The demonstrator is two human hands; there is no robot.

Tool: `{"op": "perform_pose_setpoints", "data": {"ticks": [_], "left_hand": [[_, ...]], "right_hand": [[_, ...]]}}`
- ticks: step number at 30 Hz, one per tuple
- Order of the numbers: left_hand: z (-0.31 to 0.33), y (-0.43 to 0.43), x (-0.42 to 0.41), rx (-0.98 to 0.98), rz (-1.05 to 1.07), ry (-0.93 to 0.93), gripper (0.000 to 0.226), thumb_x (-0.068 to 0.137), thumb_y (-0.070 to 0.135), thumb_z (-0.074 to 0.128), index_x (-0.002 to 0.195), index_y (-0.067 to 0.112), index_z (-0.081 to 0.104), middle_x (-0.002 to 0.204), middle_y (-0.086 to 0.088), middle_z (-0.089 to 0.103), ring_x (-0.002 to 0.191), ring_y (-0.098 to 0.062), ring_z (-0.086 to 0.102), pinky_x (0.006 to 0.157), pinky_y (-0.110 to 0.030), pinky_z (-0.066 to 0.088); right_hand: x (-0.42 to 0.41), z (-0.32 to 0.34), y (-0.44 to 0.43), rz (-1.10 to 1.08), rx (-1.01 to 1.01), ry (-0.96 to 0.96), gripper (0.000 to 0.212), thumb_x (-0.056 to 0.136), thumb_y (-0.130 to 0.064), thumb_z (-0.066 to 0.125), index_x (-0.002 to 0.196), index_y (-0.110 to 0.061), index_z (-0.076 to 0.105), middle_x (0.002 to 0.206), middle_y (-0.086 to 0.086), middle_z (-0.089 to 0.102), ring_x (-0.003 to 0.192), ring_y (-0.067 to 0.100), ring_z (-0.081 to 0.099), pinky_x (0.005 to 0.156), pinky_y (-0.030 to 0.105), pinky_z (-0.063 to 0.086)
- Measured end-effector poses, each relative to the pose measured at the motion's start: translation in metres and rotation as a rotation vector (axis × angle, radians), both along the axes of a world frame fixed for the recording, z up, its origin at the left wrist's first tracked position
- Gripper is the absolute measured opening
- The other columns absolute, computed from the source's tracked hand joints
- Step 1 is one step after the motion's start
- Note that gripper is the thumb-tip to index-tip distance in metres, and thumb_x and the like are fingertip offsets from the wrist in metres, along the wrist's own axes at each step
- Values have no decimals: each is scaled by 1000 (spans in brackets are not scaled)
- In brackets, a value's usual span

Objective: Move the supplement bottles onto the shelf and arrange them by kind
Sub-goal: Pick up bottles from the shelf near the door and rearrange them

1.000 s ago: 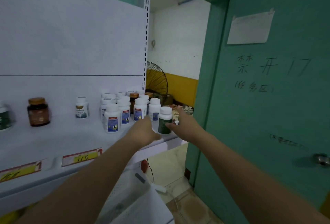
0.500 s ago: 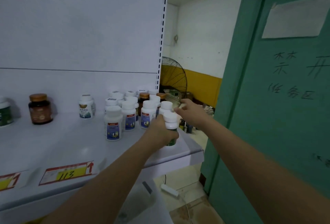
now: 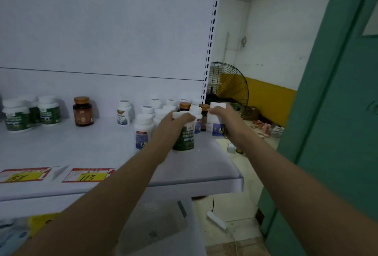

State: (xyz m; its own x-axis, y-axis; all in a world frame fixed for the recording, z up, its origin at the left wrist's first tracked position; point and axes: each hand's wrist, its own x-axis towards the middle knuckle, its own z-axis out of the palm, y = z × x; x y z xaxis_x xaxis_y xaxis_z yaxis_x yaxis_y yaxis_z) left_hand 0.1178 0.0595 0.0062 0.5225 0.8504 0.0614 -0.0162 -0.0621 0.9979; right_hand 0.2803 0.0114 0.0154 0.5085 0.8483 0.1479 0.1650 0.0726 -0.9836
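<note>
My left hand (image 3: pixel 170 126) grips a green-labelled bottle (image 3: pixel 185 138) with a white cap, its base at the white shelf (image 3: pixel 102 149). Close to the shelf's right end, my right hand (image 3: pixel 224 117) holds a white bottle with a blue label (image 3: pixel 215 121). Behind both hands stands a cluster of several white blue-labelled bottles (image 3: pixel 143 131) with amber ones among them. Farther left along the shelf are three green-labelled bottles (image 3: pixel 49 110), one amber bottle (image 3: pixel 82 111) and a single white bottle (image 3: pixel 124 112).
Red and yellow price tags (image 3: pixel 88 175) line the shelf's front edge. A slotted white upright (image 3: pixel 212 37) ends the shelf on the right. Beyond it are a black fan (image 3: pixel 230 84) and a green door (image 3: pixel 337 112). A power strip (image 3: pixel 216 220) lies on the floor.
My right hand has taken hold of a white blue-labelled bottle at the cluster's right side. My left hand stays on the green-labelled bottle. The view has shifted left, showing more bottles.
</note>
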Motion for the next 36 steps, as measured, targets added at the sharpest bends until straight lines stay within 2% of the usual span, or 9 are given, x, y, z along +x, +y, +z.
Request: {"op": "perform_pose_setpoints", "data": {"ticks": [3, 5, 8, 13, 21, 27, 30, 33, 36], "left_hand": [[19, -6, -8, 1, -81, -93, 25, 80, 23, 61, 103, 13, 57, 97, -15, 71, 88, -31, 67, 94, -51, 51], [32, -9, -17, 1, -90, -134, 16, 80, 20, 60, 94, 12, 59, 75, -9, 72, 66, -24, 67, 80, -43, 55], [45, -13, -35, 23, -74, -168, 25, 75, 34, 68, 82, 12, 61, 61, -8, 67, 49, -21, 63, 62, -31, 54], [52, -19, -71, 47, -72, -228, 30, 80, 40, 65, 66, 14, 63, 57, -10, 64, 45, -20, 59, 50, -23, 52], [55, -20, -148, 59, 79, -224, 32, 81, 38, 62, 63, 13, 60, 58, -9, 64, 48, -20, 58, 53, -23, 51], [51, -23, -236, 66, 267, -196, 29, 82, 39, 62, 75, 12, 62, 57, -8, 65, 47, -19, 60, 50, -22, 51], [51, -24, -283, 83, 340, -192, 28, 78, 40, 68, 78, 13, 62, 58, -7, 65, 48, -19, 60, 54, -24, 52], [49, -19, -327, 127, 399, -149, 29, 78, 35, 71, 94, 13, 59, 66, -10, 65, 52, -20, 61, 52, -25, 52], [46, -7, -363, 149, 452, -142, 14, 84, 24, 67, 89, 14, 59, 68, -10, 66, 52, -18, 63, 50, -24, 52]], "right_hand": [[-4, 18, -15, 101, 70, 52, 9, 88, -22, 59, 96, -22, 54, 93, 9, 64, 75, 22, 65, 69, 35, 54], [-14, 30, -21, 186, 117, 68, 9, 91, -27, 57, 98, -20, 56, 85, 5, 66, 67, 17, 66, 61, 29, 56], [-34, 43, -22, 228, 167, 8, 34, 89, -52, 55, 100, -21, 64, 78, -1, 71, 67, 13, 69, 69, 32, 56], [-72, 46, -14, 253, 151, 120, 45, 86, -60, 52, 100, -18, 61, 68, 8, 66, 57, 23, 62, 62, 34, 55], [-130, 45, 21, 391, 130, 89, 50, 83, -63, 54, 96, -16, 59, 70, 10, 67, 57, 22, 64, 65, 35, 56], [-204, 46, 60, 557, 127, 52, 54, 78, -69, 55, 100, -20, 61, 82, 11, 70, 63, 22, 67, 75, 40, 59], [-251, 44, 71, 632, 100, 89, 48, 84, -61, 54, 101, -17, 60, 74, 9, 69, 52, 19, 67, 62, 33, 59], [-298, 41, 81, 676, 79, 72, 49, 84, -62, 54, 103, -16, 59, 74, 11, 68, 52, 22, 66, 62, 35, 58], [-334, 36, 95, 682, 73, 59, 46, 85, -61, 53, 98, -17, 59, 68, 9, 69, 52, 20, 66, 64, 36, 58]]}}
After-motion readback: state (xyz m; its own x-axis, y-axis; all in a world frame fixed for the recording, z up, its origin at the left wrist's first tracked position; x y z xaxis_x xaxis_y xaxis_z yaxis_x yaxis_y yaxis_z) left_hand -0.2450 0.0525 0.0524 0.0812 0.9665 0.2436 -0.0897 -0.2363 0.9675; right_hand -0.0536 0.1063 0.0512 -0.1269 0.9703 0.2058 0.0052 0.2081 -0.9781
